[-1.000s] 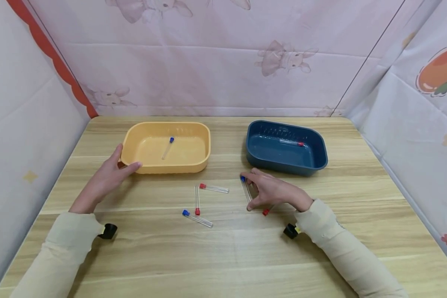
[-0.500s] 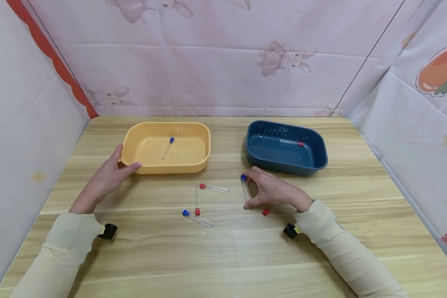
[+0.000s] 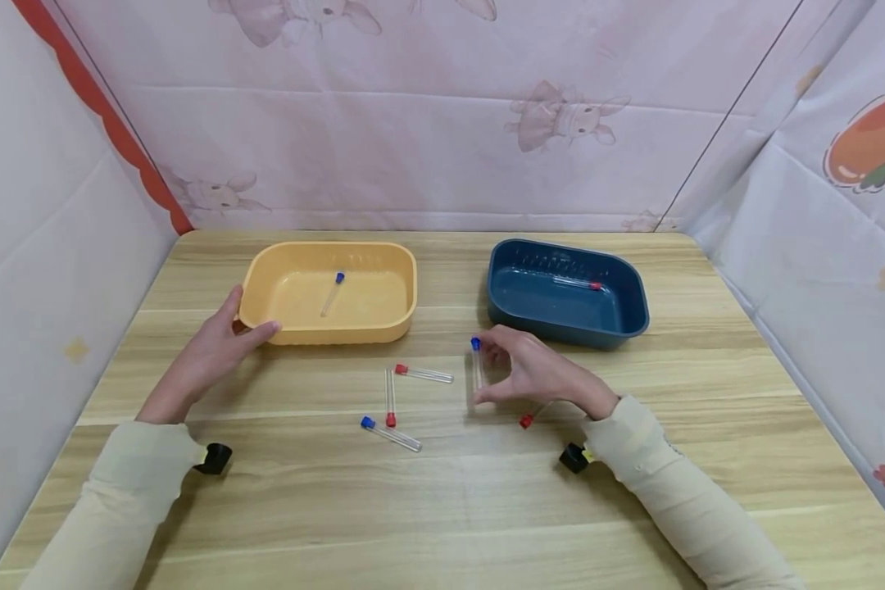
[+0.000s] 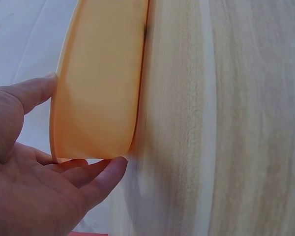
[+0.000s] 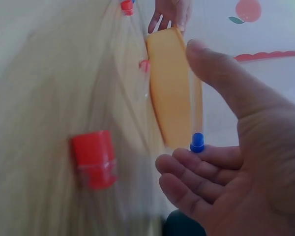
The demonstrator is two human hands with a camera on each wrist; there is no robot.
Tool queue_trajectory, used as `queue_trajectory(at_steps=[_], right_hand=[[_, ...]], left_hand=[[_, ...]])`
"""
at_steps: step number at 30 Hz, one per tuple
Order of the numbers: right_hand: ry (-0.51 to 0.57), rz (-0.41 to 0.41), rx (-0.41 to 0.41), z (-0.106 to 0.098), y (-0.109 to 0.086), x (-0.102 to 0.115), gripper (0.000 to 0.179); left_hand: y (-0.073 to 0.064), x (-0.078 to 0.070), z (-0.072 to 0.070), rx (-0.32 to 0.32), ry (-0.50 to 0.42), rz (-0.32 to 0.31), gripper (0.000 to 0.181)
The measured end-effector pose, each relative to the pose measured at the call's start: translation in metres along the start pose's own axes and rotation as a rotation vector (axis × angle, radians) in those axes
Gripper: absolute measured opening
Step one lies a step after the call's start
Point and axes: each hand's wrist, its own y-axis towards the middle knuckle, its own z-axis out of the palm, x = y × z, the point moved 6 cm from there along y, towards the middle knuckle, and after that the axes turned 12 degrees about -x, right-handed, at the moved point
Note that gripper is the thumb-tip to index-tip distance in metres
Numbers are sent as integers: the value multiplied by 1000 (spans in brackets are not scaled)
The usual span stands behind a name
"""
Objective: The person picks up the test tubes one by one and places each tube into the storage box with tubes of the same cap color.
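My right hand (image 3: pixel 537 367) pinches a clear test tube (image 3: pixel 477 366) lengthwise, thumb at its bottom end and fingertips at its blue cap (image 5: pixel 197 141). The tube hangs above the table, just in front of the navy tub (image 3: pixel 568 328). At the left, my left hand (image 3: pixel 208 348) holds the near left corner of the yellow tub (image 3: pixel 332 335), its thumb at the rim and its fingers against the end wall. Under the right hand lies a red-capped tube (image 3: pixel 527 420), partly hidden by it.
Two red-capped tubes (image 3: pixel 429 375) and a blue-capped tube (image 3: pixel 397 436) lie mid-table. One blue-capped tube (image 3: pixel 332 295) is inside the yellow tub; a red-capped one (image 3: pixel 577 283) is in the navy tub. Printed cloth walls (image 3: pixel 442 156) enclose the table.
The right hand has lifted the blue-capped test tube off the table and shifted it slightly left and away from me. My left hand stays at the yellow tub.
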Motion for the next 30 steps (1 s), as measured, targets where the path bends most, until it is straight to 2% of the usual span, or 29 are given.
queue_trajectory(at_steps=[6, 13, 30], right_hand=[[44, -34, -43, -3, 7, 12, 73], [96, -31, -60, -7, 21, 27, 69], [99, -28, -61, -14, 63, 46, 62]], left_hand=[[1, 0, 0, 0, 6, 9, 109], [0, 0, -1, 2, 14, 9, 108], [0, -1, 0, 3, 13, -5, 111]])
